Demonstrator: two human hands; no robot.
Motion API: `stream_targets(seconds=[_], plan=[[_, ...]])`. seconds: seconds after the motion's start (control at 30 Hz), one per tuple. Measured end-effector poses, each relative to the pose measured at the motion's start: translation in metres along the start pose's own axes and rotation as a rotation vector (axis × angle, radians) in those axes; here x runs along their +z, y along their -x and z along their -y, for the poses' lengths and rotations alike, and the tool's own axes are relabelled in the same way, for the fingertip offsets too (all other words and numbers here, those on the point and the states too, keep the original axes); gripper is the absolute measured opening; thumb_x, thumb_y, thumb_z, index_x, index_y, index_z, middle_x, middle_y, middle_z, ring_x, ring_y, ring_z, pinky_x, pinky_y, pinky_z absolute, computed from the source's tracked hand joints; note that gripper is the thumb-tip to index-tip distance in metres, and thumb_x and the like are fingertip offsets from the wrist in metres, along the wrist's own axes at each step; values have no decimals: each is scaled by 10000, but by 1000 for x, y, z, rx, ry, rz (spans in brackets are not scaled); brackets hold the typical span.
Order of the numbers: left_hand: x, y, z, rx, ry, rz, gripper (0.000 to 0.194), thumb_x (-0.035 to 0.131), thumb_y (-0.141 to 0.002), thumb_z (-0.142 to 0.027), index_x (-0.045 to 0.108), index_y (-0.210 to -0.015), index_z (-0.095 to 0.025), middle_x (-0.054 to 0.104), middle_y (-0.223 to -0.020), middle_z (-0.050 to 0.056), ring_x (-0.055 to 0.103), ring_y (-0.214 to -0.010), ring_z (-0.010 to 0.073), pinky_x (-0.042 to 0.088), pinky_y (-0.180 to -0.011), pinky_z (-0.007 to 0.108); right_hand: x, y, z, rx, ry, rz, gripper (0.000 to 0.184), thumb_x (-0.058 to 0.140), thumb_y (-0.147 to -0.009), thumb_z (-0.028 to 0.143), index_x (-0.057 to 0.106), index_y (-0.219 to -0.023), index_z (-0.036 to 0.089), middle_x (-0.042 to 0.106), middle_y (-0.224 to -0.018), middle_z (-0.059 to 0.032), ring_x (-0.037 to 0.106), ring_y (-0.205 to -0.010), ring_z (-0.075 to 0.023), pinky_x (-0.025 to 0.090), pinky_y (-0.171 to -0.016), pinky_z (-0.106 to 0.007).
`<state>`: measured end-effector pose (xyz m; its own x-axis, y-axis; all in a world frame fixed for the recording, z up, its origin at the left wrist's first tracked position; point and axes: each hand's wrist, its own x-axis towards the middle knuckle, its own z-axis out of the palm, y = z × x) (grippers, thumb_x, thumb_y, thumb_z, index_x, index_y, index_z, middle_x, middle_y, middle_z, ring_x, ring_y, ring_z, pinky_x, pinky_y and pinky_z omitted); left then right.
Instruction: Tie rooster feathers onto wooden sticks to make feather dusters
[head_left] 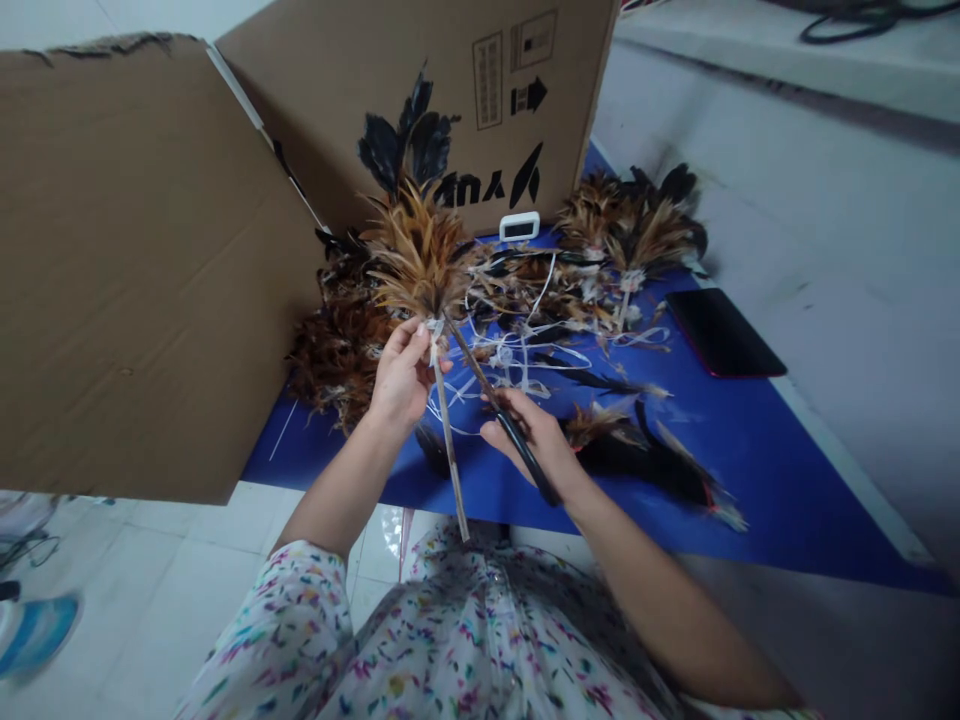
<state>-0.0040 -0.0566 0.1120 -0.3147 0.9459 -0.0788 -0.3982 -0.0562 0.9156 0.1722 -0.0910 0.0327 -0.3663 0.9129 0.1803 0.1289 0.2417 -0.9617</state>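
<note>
My left hand [405,375] is closed around the bound neck of a feather duster [420,250]. Its brown feathers and black tips point away from me, and white ribbon wraps the neck. The thin stick [450,440] slants down toward my body. My right hand [529,430] grips a black-handled tool with a long narrow blade [472,365]. The blade's tip is at the base of the feathers, just right of the white binding. Seen edge-on, it could be a knife or scissors; I cannot tell which.
Loose feathers and white ribbon [517,365] lie on the blue tabletop [780,470]. Feather bundles [637,230] are at the back right, reddish-brown ones [337,360] at left. A black feather bunch [645,455], phone [724,330] and small white device [519,227] lie around. Cardboard [135,280] walls the left and back.
</note>
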Motion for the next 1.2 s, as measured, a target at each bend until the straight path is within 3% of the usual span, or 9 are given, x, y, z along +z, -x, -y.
stream_targets(seconds=[0.2,0.37,0.5,0.67,0.77,1.0,1.2], plan=[[-5,-17,0,10,-15,33,232,724,-786,-283,548,-909,-196,628,-649,-40,596,-491,76,437,-430,161,-46,-3,17,35,405,-63,509,703,-748,518,613,-1163,239,665,-815,-7,627,-740,-194,487,-703,-312],[-5,-30,7,-9,21,31,260,729,-781,-278,526,-923,-198,630,-653,-38,635,-558,87,427,-443,152,-73,-7,27,42,531,-8,597,743,-694,480,594,-1225,251,695,-1021,-42,674,-851,-229,526,-716,-325],[-7,-38,10,19,34,16,285,734,-773,-283,521,-949,-215,629,-654,-43,634,-564,91,415,-447,159,-91,-10,14,53,706,-25,635,751,-679,508,592,-1235,246,686,-1082,-77,674,-844,-251,525,-709,-347],[-14,-45,8,66,79,-25,335,782,-718,-276,519,-916,-214,593,-636,-68,610,-540,77,351,-424,158,-120,-22,-17,101,1065,-29,570,651,-780,522,591,-1244,195,685,-1063,-152,658,-916,-339,504,-742,-426],[-19,-48,7,61,79,-36,320,788,-712,-277,525,-877,-203,575,-614,-67,587,-515,68,323,-414,159,-136,-31,-31,160,1123,-27,549,629,-806,479,588,-1257,169,672,-1135,-185,651,-976,-346,499,-756,-415],[-34,-63,4,27,82,-28,200,739,-754,-266,554,-797,-203,624,-681,-26,564,-515,52,320,-409,161,-151,-40,-43,264,1168,19,534,573,-839,326,522,-1333,132,685,-1081,-182,651,-971,-316,465,-790,-388],[-49,-75,-4,96,62,-65,181,737,-757,-295,575,-801,-228,657,-739,-11,564,-543,60,343,-425,168,-151,-39,-32,330,1274,92,553,608,-845,318,519,-1352,115,615,-1245,-229,619,-1034,-340,456,-826,-409]])
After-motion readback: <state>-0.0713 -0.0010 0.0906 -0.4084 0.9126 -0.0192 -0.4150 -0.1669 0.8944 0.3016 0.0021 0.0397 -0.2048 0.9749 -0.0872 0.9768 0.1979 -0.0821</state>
